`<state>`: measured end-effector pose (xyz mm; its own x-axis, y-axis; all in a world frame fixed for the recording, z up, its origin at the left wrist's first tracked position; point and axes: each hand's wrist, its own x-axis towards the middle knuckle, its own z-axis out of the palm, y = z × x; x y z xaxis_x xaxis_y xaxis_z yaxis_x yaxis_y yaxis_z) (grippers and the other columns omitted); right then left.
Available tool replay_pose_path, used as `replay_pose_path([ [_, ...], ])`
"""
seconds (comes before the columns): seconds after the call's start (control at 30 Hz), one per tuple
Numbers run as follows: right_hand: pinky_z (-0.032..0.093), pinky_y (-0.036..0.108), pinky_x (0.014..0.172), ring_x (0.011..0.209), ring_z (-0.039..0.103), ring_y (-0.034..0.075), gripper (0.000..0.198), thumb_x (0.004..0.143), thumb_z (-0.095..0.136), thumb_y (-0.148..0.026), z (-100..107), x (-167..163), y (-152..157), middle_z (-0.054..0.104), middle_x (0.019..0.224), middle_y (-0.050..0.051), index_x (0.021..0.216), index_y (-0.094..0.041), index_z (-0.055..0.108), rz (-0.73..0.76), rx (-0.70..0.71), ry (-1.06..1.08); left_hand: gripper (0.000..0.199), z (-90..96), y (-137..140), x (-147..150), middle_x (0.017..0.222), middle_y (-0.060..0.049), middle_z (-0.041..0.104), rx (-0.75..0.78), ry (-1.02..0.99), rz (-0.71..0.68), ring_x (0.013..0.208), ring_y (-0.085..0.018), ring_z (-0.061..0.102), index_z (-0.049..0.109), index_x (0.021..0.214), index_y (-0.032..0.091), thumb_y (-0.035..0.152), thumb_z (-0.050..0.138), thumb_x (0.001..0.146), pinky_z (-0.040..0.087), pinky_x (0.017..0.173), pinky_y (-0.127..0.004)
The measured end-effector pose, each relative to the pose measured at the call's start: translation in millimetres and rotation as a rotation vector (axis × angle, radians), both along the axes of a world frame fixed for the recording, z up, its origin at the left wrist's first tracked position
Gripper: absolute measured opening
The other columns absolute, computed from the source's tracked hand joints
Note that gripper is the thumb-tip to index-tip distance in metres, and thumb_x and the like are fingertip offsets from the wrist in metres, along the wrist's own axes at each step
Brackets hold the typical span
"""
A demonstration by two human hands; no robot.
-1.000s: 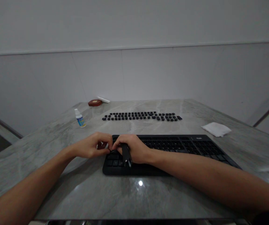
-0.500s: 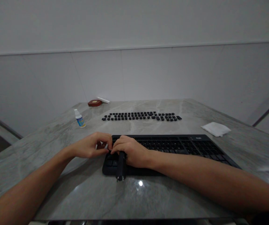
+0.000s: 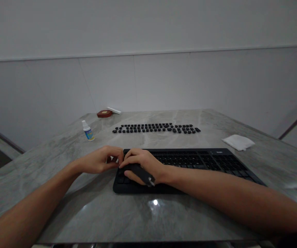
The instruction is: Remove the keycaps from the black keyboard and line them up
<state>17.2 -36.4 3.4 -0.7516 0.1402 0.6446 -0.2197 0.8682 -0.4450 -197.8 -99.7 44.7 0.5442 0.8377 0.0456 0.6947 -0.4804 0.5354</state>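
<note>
A black keyboard (image 3: 184, 159) lies on the grey table, many of its key places bare of caps. Over its left end, my right hand (image 3: 144, 165) is closed around a black, stick-like tool (image 3: 140, 174) with a bright metal end pointing toward the near right. My left hand (image 3: 105, 160) reaches the keyboard's left edge, thumb and fingers pinched together. Whatever sits in that pinch is too small and dark to name. The fingertips of both hands meet or nearly meet there. Beyond the keyboard, loose black keycaps (image 3: 151, 128) are laid out in rows.
A small spray bottle (image 3: 88, 131) with a blue label stands to the left. At the back left are a reddish-brown box (image 3: 104, 113) and a white strip (image 3: 114, 110). A folded white cloth or tissue (image 3: 238, 142) lies to the right. Behind the table rises a pale wall.
The tool in my right hand has swung from pointing toward me to slanting right, its metal end now nearer my wrist. My left hand has hardly moved.
</note>
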Motion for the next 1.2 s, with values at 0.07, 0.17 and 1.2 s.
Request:
replay_pose_path([
  [0.07, 0.051, 0.031, 0.083, 0.085, 0.063, 0.017, 0.023, 0.078, 0.065, -0.019, 3, 1, 0, 0.067, 0.094, 0.008, 0.100, -0.015, 0.070, -0.001, -0.053, 0.000, 0.005, -0.7, 0, -1, 0.077, -0.001, 0.059, 0.007, 0.011, 0.004, 0.071, -0.013, 0.053, 0.058, 0.080, 0.015, 0.015, 0.055, 0.084, 0.042, 0.063, -0.022],
  [0.17, 0.050, 0.031, 0.084, 0.085, 0.063, 0.016, 0.025, 0.076, 0.065, -0.016, 6, 3, 0, 0.068, 0.093, 0.005, 0.101, -0.019, 0.069, -0.010, -0.105, -0.023, 0.003, -2.2, 1, -3, 0.077, -0.001, 0.058, -0.002, 0.023, 0.009, 0.070, -0.012, 0.052, 0.057, 0.082, 0.015, 0.016, 0.055, 0.084, 0.041, 0.061, -0.021],
  [1.2, 0.052, 0.028, 0.082, 0.088, 0.063, 0.015, 0.022, 0.082, 0.060, -0.013, -6, 0, 6, 0.065, 0.098, 0.005, 0.102, -0.020, 0.065, 0.072, -0.060, -0.017, 0.013, -2.6, 0, 0, 0.073, -0.001, 0.057, -0.005, -0.019, -0.058, 0.065, -0.010, 0.052, 0.058, 0.076, 0.015, 0.021, 0.057, 0.088, 0.043, 0.059, -0.020],
])
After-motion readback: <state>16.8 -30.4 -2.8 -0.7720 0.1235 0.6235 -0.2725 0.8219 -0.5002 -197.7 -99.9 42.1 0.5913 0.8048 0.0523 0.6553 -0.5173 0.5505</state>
